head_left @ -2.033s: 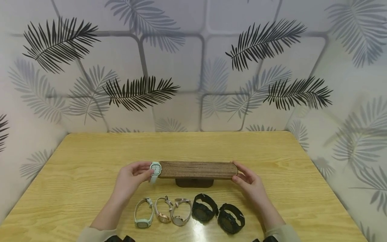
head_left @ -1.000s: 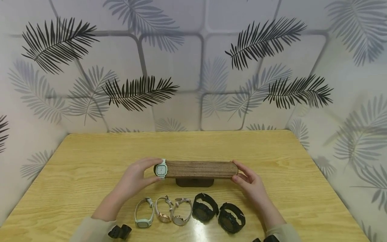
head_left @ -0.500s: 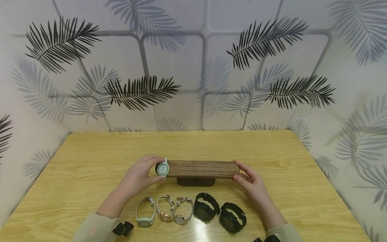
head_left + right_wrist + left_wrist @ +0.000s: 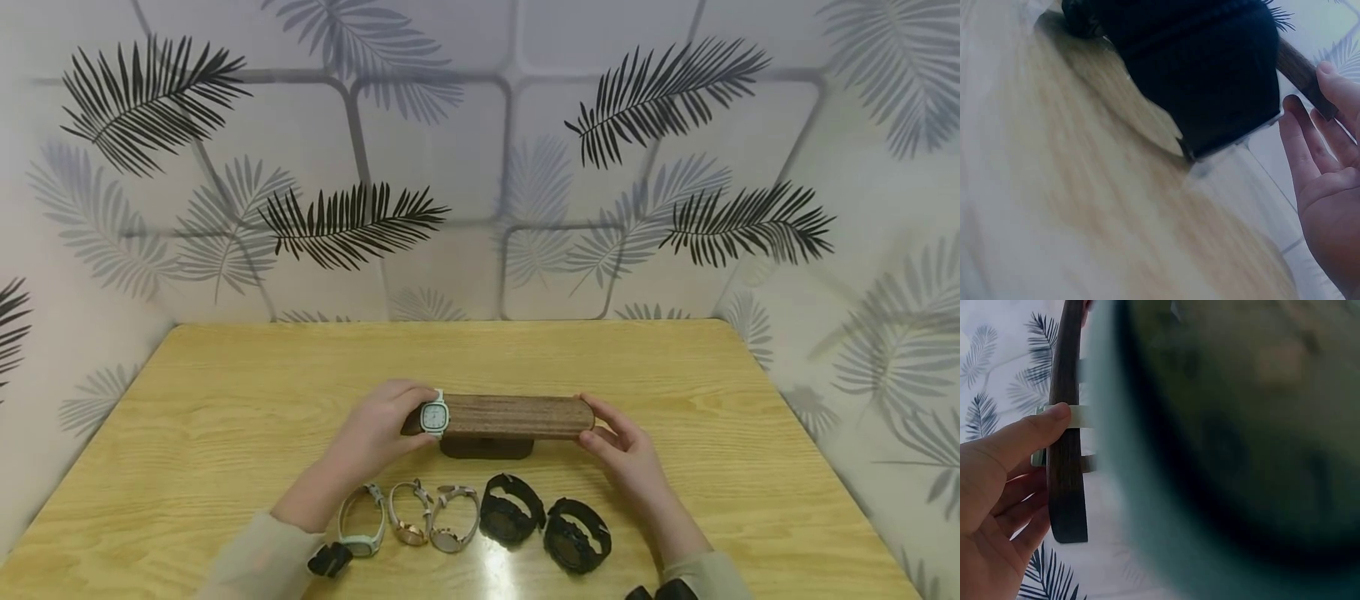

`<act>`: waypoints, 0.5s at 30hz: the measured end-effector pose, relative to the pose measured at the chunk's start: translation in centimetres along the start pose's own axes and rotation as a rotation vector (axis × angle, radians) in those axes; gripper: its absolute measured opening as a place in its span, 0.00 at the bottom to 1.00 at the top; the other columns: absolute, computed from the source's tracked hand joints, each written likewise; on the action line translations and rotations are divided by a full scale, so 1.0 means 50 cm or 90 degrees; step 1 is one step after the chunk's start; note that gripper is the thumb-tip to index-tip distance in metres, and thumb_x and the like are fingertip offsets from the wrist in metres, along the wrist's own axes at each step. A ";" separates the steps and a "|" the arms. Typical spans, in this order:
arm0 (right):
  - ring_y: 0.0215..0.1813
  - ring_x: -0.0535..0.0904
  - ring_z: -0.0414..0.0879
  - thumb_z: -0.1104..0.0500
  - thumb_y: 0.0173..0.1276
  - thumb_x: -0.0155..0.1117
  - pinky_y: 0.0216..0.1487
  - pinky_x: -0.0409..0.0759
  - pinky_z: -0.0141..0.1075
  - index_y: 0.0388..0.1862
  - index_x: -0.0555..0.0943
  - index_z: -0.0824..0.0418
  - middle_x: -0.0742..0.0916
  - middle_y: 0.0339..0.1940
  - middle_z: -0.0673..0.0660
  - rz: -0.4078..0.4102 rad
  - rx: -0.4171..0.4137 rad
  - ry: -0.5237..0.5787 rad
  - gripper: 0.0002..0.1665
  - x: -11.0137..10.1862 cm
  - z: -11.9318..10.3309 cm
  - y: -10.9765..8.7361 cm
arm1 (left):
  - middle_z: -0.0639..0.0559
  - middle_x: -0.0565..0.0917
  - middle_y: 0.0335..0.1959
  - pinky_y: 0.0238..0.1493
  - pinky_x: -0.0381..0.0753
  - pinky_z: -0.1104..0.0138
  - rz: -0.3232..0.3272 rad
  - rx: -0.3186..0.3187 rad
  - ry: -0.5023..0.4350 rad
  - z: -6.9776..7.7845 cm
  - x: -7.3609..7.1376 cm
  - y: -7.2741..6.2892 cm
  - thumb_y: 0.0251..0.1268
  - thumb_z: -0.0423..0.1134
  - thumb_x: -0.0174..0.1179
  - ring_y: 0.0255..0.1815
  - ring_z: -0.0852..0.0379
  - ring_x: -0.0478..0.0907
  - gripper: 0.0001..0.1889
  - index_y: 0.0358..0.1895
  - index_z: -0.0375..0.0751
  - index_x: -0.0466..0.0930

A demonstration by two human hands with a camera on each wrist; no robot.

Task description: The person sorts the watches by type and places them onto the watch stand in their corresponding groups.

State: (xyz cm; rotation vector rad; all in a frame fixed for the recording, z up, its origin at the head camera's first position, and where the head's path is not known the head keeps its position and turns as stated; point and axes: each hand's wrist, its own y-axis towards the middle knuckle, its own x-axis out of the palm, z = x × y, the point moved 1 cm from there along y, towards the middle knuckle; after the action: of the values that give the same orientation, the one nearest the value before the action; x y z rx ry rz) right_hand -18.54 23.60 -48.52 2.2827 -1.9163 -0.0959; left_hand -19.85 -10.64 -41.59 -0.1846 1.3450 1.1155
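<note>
A mint-green wristwatch (image 4: 434, 416) sits around the left part of a dark wooden watch-stand bar (image 4: 517, 417), its square dial facing the head camera. My left hand (image 4: 378, 427) pinches it, fingers at the top edge and thumb at the bottom. In the left wrist view the thumb of the left hand (image 4: 1004, 469) presses on the pale strap (image 4: 1079, 417) against the bar. The bar's right end is held by my right hand (image 4: 632, 462), between thumb and fingers. A dark base (image 4: 487, 449) shows beneath the bar.
Nearer me on the wooden table (image 4: 247, 392) lie a second mint watch (image 4: 362, 546), two pale-strapped watches (image 4: 410, 533) and two black watches (image 4: 573, 546). A blurred watch fills much of the left wrist view. Behind the table stands a leaf-patterned wall (image 4: 465, 275).
The mint watch, first held at the bar's left tip, has gone onto the bar and slid right along it with my left hand. My right hand stays at the other end.
</note>
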 end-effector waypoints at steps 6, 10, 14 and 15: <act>0.56 0.79 0.45 0.69 0.67 0.61 0.56 0.78 0.37 0.69 0.66 0.67 0.73 0.66 0.51 -0.005 0.001 -0.002 0.32 0.002 0.000 0.000 | 0.47 0.81 0.46 0.56 0.78 0.59 -0.012 0.026 0.031 0.017 0.011 0.012 0.42 0.42 0.78 0.50 0.49 0.77 0.27 0.48 0.36 0.80; 0.55 0.79 0.45 0.70 0.67 0.60 0.56 0.78 0.38 0.69 0.65 0.68 0.73 0.66 0.52 -0.008 -0.003 0.008 0.32 0.003 0.001 0.000 | 0.47 0.81 0.46 0.56 0.77 0.59 -0.010 0.040 0.044 0.028 0.021 0.019 0.44 0.43 0.77 0.50 0.49 0.77 0.27 0.48 0.36 0.80; 0.55 0.79 0.46 0.71 0.67 0.59 0.56 0.79 0.38 0.69 0.65 0.68 0.73 0.67 0.53 -0.007 -0.009 0.009 0.32 0.001 0.002 -0.001 | 0.48 0.81 0.47 0.55 0.78 0.60 0.003 0.057 0.053 0.042 0.030 0.027 0.45 0.43 0.76 0.50 0.50 0.77 0.26 0.48 0.36 0.79; 0.56 0.79 0.45 0.70 0.67 0.59 0.56 0.78 0.38 0.69 0.65 0.68 0.73 0.67 0.53 -0.007 -0.008 0.008 0.32 0.001 0.002 -0.001 | 0.48 0.81 0.47 0.55 0.78 0.60 0.006 0.059 0.056 0.045 0.034 0.029 0.45 0.44 0.76 0.50 0.50 0.77 0.26 0.48 0.36 0.79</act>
State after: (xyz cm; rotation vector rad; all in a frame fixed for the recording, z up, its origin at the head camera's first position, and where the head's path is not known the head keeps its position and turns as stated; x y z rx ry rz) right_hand -18.51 23.54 -48.61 2.2802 -1.8929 -0.0952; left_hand -19.67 -7.52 -41.66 -0.1613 1.4738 1.0600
